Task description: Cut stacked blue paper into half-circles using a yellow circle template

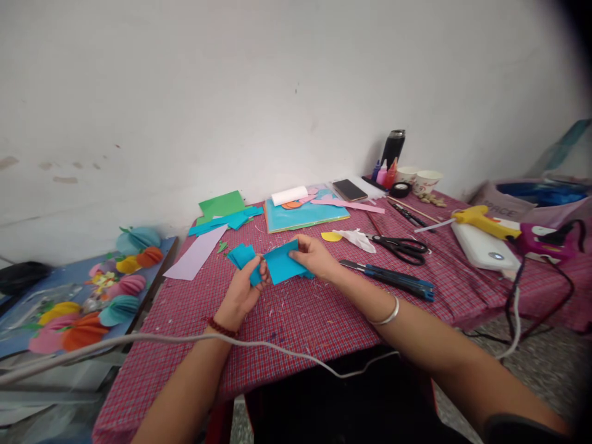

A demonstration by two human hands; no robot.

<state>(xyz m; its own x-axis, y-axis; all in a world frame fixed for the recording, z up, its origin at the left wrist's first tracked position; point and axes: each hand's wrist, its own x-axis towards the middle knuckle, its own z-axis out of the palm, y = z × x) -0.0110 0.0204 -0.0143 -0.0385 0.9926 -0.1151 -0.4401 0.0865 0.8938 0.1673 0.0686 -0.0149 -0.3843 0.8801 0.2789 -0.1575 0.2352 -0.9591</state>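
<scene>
A table [324, 314] under a red checked cloth is filling the middle of the view. To its left, a lower blue surface [69, 271] is carrying many paper flowers [120, 308]. A white cable [139, 339] is running along the front of the table and crossing the left wrist. At the far edge, a stack of coloured sheets [305, 216] is lying flat.

The left hand [241, 293] and the right hand [315, 254] are meeting above the near middle of the table. Both are closing their fingers on one blue paper piece [283, 265]: the left is pinching its left edge, the right is gripping its upper right corner. The piece is hanging just over the cloth, just beside a small pile of blue pieces [241, 253].

To the right, a blue cutter [388, 279], a yellow glue gun [483, 221] and black scissors [403, 246] are lying apart from both hands.
</scene>
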